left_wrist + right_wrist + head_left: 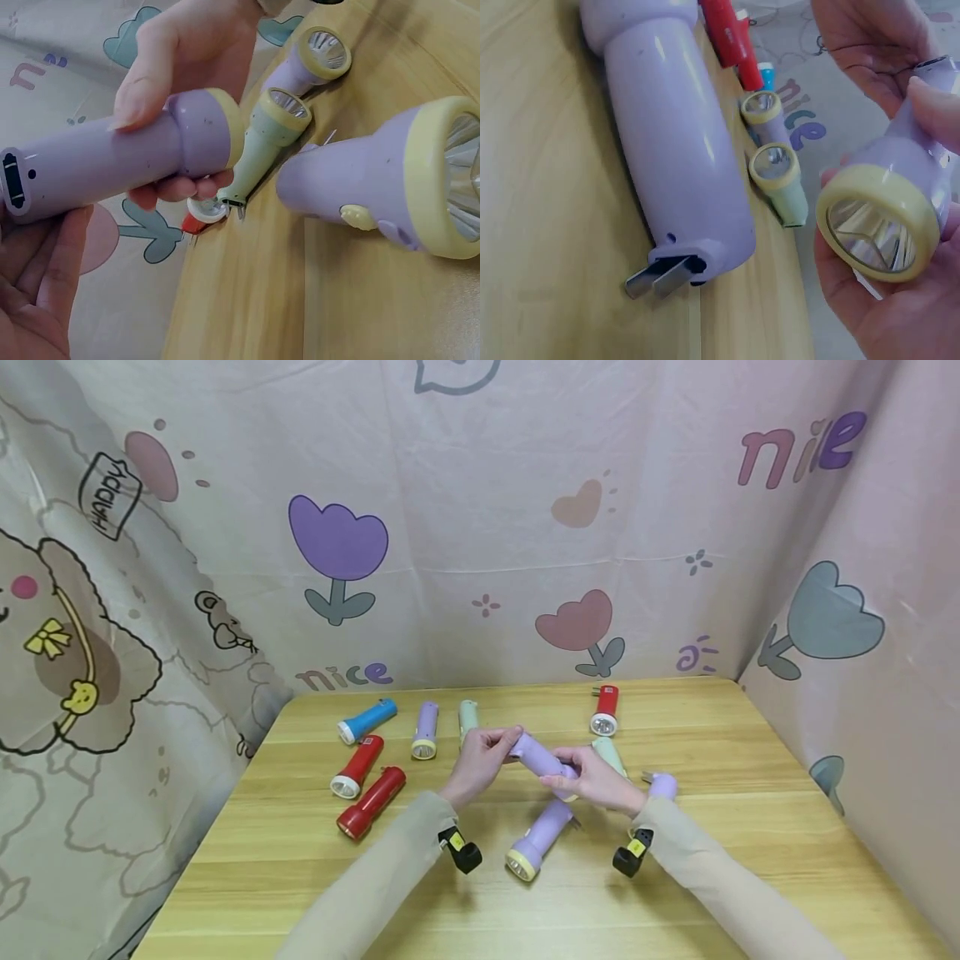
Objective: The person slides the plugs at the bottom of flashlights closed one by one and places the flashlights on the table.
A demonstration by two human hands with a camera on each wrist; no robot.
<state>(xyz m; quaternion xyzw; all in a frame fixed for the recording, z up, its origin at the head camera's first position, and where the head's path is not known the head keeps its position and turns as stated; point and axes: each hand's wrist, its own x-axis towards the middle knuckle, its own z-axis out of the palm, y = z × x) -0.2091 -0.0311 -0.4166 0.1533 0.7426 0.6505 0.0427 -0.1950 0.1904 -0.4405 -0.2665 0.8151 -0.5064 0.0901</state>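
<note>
Both hands hold a purple flashlight with a cream-yellow rim above the table. My left hand pinches its tail end, where a black slot shows in the left wrist view. Around the head end curls my right hand, thumb along the body. Below them another purple flashlight lies on the table; metal prongs stick out of its tail. Beside the right hand lie a pale green flashlight and a purple flashlight, both partly hidden by the hand and sleeve.
On the left of the wooden table lie a blue flashlight and two red flashlights, one capless-looking dark red. Behind the left hand are purple and green flashlights. Another red flashlight lies at the back right, before a printed curtain.
</note>
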